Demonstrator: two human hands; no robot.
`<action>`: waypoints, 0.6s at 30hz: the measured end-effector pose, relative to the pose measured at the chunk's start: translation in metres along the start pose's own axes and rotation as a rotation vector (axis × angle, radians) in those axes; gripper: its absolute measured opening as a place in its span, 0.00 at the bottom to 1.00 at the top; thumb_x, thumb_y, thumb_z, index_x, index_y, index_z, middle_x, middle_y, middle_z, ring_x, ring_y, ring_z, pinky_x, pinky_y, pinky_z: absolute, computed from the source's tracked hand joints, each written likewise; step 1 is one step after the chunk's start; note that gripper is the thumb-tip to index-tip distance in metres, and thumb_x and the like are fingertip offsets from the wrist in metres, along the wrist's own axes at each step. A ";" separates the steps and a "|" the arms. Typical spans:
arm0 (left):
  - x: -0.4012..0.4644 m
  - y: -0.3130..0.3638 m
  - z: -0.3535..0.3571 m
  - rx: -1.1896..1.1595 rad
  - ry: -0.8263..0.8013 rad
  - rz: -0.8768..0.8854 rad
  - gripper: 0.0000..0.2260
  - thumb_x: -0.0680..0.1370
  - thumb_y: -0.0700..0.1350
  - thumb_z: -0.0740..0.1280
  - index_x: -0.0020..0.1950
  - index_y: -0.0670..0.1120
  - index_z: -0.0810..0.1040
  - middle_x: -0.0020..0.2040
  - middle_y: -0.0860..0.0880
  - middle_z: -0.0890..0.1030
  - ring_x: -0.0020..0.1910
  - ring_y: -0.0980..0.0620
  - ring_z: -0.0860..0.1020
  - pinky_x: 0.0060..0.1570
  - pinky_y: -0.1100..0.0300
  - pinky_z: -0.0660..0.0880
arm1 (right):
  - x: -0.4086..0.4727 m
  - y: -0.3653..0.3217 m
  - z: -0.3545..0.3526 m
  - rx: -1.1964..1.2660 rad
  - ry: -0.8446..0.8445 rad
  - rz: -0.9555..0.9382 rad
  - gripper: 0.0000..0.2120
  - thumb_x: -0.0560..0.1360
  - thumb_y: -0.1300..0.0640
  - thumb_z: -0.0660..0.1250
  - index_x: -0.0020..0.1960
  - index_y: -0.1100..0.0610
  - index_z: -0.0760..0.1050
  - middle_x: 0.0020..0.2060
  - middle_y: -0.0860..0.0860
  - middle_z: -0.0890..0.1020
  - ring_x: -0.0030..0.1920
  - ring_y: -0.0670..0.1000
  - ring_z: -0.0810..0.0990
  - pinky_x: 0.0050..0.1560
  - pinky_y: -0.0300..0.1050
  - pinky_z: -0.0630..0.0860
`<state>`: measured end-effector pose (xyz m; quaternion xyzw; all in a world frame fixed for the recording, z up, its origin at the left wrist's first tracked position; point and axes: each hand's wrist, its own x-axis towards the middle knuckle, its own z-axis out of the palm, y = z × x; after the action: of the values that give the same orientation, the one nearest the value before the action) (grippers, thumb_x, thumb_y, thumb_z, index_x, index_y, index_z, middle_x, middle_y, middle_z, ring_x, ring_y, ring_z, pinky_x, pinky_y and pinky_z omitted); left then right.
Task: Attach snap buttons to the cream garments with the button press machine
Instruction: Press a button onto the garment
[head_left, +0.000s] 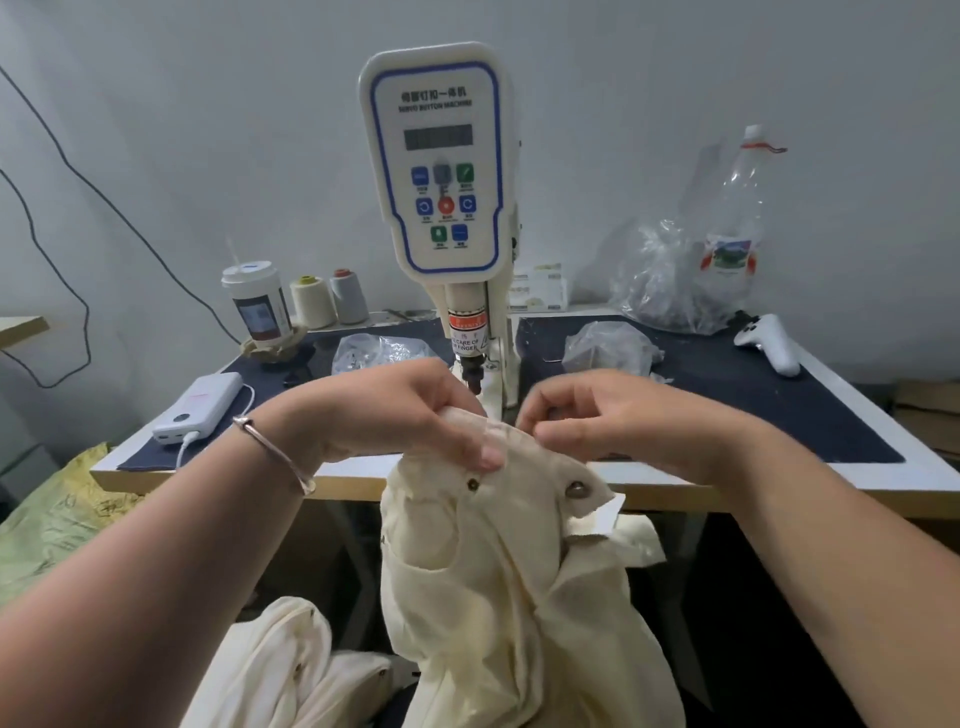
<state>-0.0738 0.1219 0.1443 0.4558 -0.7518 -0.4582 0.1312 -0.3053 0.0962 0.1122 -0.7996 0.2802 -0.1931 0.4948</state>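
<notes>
Left hand (410, 415): grip pinching the top edge of the cream garment (498, 571), thumb laid flat over the fabric, metal bangle (275, 452) on the wrist.
Right hand (597, 415): grip pinching the same edge just at 3 o'clock of the left, fingers curled in tight.
Cream garment: held up right in front of the press, rest of it hanging down past the worktop (779, 483) edge toward 6 o'clock.
Snaps: small one (473, 484) and bigger one (575, 489) already on the cloth, just under the hands.
Button press machine (441, 171): dead centre at 12 o'clock, white with blue trim, punch tip right behind the hands.
More cream fabric (291, 670): heaped low at 7 o'clock, probably other garments, hard to tell.
10 o'clock: lidded cup (254, 301), two thread cones (330, 296).
9 o'clock: white power bank (200, 408) with cable.
2 o'clock: plastic bags (670, 280), clear bottle (737, 208), white game controller (769, 343).
</notes>
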 end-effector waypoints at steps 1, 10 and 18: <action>-0.003 -0.003 -0.002 -0.051 -0.035 0.020 0.04 0.72 0.45 0.75 0.37 0.47 0.86 0.35 0.50 0.83 0.35 0.55 0.81 0.38 0.65 0.77 | -0.011 0.010 -0.010 0.029 -0.086 0.027 0.20 0.67 0.44 0.73 0.55 0.53 0.79 0.50 0.49 0.84 0.51 0.49 0.81 0.55 0.47 0.77; -0.033 -0.051 -0.018 -0.646 -0.109 0.171 0.12 0.66 0.43 0.79 0.30 0.38 0.79 0.29 0.44 0.80 0.26 0.49 0.78 0.30 0.62 0.76 | -0.023 0.096 0.021 -0.240 0.046 0.141 0.21 0.71 0.56 0.76 0.62 0.44 0.78 0.72 0.35 0.64 0.72 0.34 0.60 0.72 0.34 0.57; -0.045 -0.061 -0.023 -0.231 0.191 -0.101 0.10 0.59 0.46 0.69 0.32 0.40 0.77 0.34 0.42 0.72 0.36 0.46 0.70 0.42 0.53 0.70 | -0.001 0.032 0.012 0.094 0.245 -0.046 0.13 0.78 0.52 0.65 0.39 0.59 0.73 0.30 0.47 0.72 0.30 0.43 0.69 0.31 0.34 0.66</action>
<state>-0.0008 0.1351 0.1178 0.5164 -0.6543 -0.5023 0.2302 -0.3075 0.0941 0.0784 -0.7523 0.3106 -0.3135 0.4891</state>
